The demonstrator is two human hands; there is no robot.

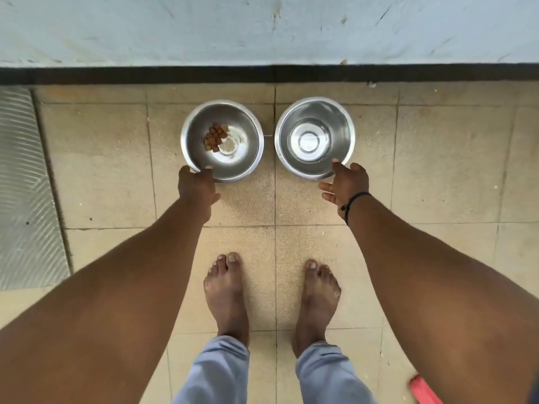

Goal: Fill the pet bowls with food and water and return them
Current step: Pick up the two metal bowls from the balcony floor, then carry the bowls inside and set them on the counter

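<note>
Left bowl: a steel pet bowl [223, 141] stands on the tiled floor [437, 158], close to the wall [262, 27]; it holds a small heap of brown kibble [215, 137] on the left part of its bottom.
Right bowl: a second steel bowl [315, 137] stands just beside the first one, apart from it by a narrow gap; whether there is water in it, I cannot tell.
Left hand: the left hand [197, 188] holds the near rim of the left bowl, the thumb and a finger curled over the edge.
Right hand: the right hand [345, 182] reaches to the near rim of the right bowl; the fingers [326, 188] are spread and relaxed, one fingertip at the rim.
Wrist: a black band [354, 201] is around the right wrist.
Feet: two bare feet [226, 293] stand on the tiles behind the bowls.
Left edge: a grey ribbed mat [26, 185].
</note>
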